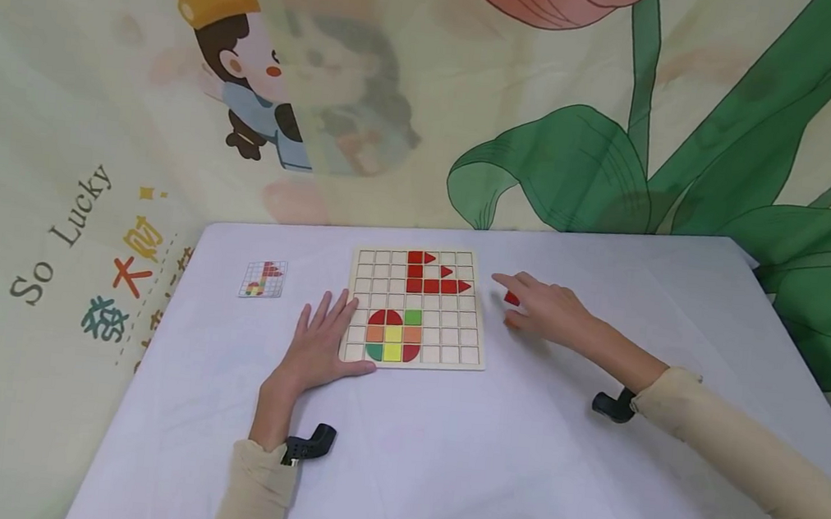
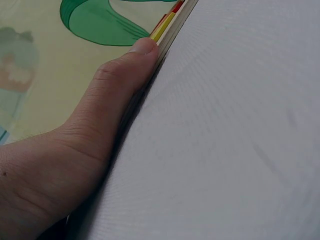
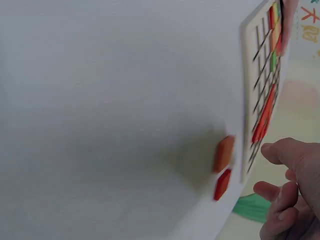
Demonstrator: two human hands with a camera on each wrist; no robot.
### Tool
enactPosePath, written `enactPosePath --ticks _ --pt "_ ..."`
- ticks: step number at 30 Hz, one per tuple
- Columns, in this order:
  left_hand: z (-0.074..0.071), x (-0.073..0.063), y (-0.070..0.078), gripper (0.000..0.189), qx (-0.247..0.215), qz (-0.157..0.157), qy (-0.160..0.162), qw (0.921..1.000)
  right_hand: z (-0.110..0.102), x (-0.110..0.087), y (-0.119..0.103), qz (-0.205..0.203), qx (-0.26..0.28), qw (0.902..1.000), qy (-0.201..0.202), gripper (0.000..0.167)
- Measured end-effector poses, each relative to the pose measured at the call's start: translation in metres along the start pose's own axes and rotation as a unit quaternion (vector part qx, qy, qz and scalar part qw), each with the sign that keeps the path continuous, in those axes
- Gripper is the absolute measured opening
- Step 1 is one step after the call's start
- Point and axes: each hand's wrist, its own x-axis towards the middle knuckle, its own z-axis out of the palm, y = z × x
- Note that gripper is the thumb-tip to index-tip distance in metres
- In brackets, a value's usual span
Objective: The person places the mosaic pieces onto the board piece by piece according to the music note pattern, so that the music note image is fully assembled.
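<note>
A pale square grid board [image 1: 451, 336] lies on the white table. Red squares and triangles [image 1: 434, 287] occupy its upper rows, and a multicoloured block of pieces [image 1: 394, 334] its lower left. My left hand [image 1: 315, 345] rests against the board's left side with fingers spread; its thumb [image 2: 145, 47] touches the near edge. Just right of the board hovers my right hand [image 1: 548, 311], index finger extended and the others bent, with nothing visible in its grasp. Below it, an orange piece [image 3: 224, 154] and a red piece [image 3: 222, 184] lie on the cloth, apart from the fingers.
Left of the board lies a small card [image 1: 263, 279] printed with a coloured grid pattern. White cloth [image 1: 442, 460] covers the table. A printed curtain [image 1: 407, 185] hangs directly behind its far edge.
</note>
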Motion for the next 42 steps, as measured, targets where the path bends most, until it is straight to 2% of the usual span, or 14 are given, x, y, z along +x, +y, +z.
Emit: enactPosePath --ticks 2,5,14,31,42 --pt "0.0 -0.001 0.0 0.113 -0.001 0.0 0.001 1.0 0.002 -0.007 0.009 0.021 0.0 0.9998 -0.005 0.066" --pt "0.0 -0.001 0.0 0.113 0.0 0.001 0.003 1.0 0.004 -0.016 0.018 0.03 -0.008 0.9995 -0.003 0.065" --pt "-0.001 -0.002 0.001 0.112 -0.004 0.005 0.006 1.0 0.006 -0.031 0.033 0.009 -0.028 0.9995 0.013 0.06" --pt "0.003 -0.001 -0.002 0.112 0.002 0.006 0.009 0.9999 0.014 -0.033 0.03 -0.048 -0.022 0.9985 0.016 0.048" --pt "0.001 -0.001 0.0 0.112 -0.001 0.003 0.005 1.0 0.006 -0.018 0.033 -0.068 -0.063 0.9951 0.032 0.048"
